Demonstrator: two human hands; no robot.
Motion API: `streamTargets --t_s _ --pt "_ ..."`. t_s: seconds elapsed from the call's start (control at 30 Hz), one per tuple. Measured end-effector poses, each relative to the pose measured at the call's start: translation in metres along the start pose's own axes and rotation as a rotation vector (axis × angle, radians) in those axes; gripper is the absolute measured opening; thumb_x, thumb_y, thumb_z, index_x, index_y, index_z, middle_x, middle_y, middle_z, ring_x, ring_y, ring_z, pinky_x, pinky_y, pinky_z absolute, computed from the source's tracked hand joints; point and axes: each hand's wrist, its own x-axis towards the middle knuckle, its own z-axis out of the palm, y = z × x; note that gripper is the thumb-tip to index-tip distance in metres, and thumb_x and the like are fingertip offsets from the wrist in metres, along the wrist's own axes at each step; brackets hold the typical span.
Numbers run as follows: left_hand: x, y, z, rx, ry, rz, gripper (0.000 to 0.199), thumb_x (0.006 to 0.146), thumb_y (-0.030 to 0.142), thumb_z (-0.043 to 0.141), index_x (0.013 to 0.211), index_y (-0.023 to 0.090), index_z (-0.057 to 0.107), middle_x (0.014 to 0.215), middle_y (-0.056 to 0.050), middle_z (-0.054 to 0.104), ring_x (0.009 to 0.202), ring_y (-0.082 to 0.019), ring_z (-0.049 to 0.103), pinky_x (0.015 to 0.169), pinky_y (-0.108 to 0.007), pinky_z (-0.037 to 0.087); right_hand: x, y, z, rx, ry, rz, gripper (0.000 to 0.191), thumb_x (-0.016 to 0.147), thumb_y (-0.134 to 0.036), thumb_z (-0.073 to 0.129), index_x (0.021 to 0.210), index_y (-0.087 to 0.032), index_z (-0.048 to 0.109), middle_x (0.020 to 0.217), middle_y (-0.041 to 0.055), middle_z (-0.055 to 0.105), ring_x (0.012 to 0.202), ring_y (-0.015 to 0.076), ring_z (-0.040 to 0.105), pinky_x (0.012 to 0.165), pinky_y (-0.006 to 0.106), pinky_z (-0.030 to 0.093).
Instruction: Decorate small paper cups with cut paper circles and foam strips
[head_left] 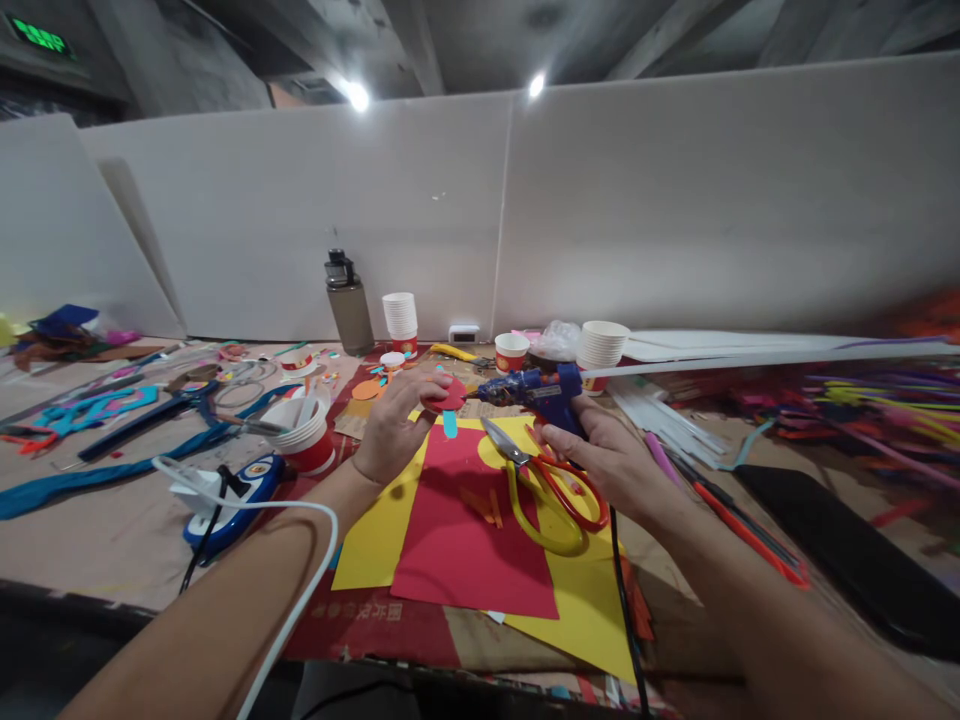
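Observation:
My left hand (400, 425) pinches a small red paper disc (448, 395) with a light blue strip (450, 424) sticking out below it. Wrapped round the handle of a blue glue gun (551, 392) is my right hand (600, 445). The gun's nozzle points left, at the disc's right edge; whether it touches cannot be told. A long white stick reaches right from the gun's back. Below lie red paper (472, 545) and yellow paper (379, 540), with scissors (517, 456) with one yellow and one red handle on them.
Paper cups (307, 440) and a blue power strip (255, 500) with a white cable stand at left. A bottle (350, 315) and cup stacks (602, 345) line the back. A black slab (847, 550) lies at right. A black cord hangs below the gun.

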Motion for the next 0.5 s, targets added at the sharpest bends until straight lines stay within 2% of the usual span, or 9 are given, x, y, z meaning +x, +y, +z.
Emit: streamTargets --t_s 0.1,0.27,0.5 --pt "-0.001 0.0 0.0 0.005 -0.011 0.014 0.008 0.086 0.015 0.057 0.09 0.022 0.061 0.103 -0.006 0.07 0.107 -0.018 0.063 0.097 -0.042 0.05 0.0 -0.004 -0.002 -0.007 -0.02 -0.04 0.047 0.083 -0.042 0.058 0.124 -0.019 0.059 0.122 0.0086 0.066 0.104 0.0247 0.063 0.095 0.039 0.049" --pt "-0.001 0.0 0.0 0.03 -0.04 0.019 0.01 0.085 0.014 0.056 0.087 0.022 0.062 0.102 -0.005 0.071 0.107 -0.019 0.063 0.097 -0.044 0.05 0.001 -0.004 -0.007 -0.088 -0.013 -0.089 0.045 0.082 -0.041 0.059 0.123 -0.02 0.062 0.121 0.0086 0.067 0.11 0.0278 0.061 0.1 0.043 0.046" --pt "-0.002 -0.002 -0.001 0.045 -0.077 0.087 0.016 0.085 0.009 0.054 0.09 0.022 0.062 0.105 -0.006 0.071 0.112 -0.019 0.062 0.099 -0.044 0.05 0.0 0.005 -0.018 -0.137 -0.109 -0.022 0.054 0.085 -0.045 0.058 0.135 -0.026 0.053 0.127 0.0051 0.064 0.113 0.0291 0.059 0.1 0.046 0.045"
